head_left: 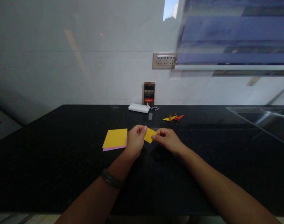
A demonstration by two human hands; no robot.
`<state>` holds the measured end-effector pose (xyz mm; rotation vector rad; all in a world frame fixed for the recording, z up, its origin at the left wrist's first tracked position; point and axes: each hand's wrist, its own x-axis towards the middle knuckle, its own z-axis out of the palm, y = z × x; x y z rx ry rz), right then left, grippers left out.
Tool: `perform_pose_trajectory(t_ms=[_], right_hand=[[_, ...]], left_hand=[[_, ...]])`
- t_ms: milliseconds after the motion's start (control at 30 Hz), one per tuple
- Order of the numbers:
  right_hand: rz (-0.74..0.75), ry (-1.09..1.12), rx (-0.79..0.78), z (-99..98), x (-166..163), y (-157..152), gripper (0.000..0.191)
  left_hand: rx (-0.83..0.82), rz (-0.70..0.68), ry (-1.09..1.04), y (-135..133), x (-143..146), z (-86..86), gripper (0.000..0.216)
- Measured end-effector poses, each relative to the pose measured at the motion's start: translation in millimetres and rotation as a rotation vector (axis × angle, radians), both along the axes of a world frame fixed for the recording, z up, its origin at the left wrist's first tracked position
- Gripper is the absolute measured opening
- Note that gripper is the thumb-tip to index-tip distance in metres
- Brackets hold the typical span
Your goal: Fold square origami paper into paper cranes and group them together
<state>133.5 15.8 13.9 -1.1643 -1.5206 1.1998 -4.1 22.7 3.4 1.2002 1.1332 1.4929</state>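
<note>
Yellow paper [150,135], small and apparently folded, was held near the middle of the bench [50,161], between its front and back edges. Farther left, toward the bench's left edge, lay a stack of square sheets [115,137], yellow on top, with a pink sheet [115,148] peeking out along the near side. The left hand [136,141], a dark bangle [111,179] on its wrist, overlapped the stack's right side in view; whether it touched the stack could not be told. Its thumb and fingers were pinched on the paper's left part, covering that end. Behind, by the back edge, lay a white case [139,108], with a blurred-out upright object [148,93] at the wall and a beaded strap [154,108] just beside the case. The right hand [168,140] was pinched on the paper's right corner. Beyond it, toward the back edge, a yellow crane [170,118] and an orange crane [179,117] sat close together. Near the bench's back right corner was a sink [260,119], well apart from the hands.
</note>
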Motion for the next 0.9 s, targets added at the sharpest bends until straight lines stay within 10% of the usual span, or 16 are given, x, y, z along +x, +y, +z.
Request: perform_pose_trajectory(t_ms=[333,900], right_hand=[[-0.143,0.12,0.041,-2.0,1.4,3.6,0.023],[0.051,0.206,-0.04,-6.1,5.6,5.1,0.023]], left_hand=[[-0.106,-0.086,-0.114,-1.0,2.5,0.4,0.025],[-0.095,-0.23,-0.042,-3.5,3.0,-1.2,0.02]])
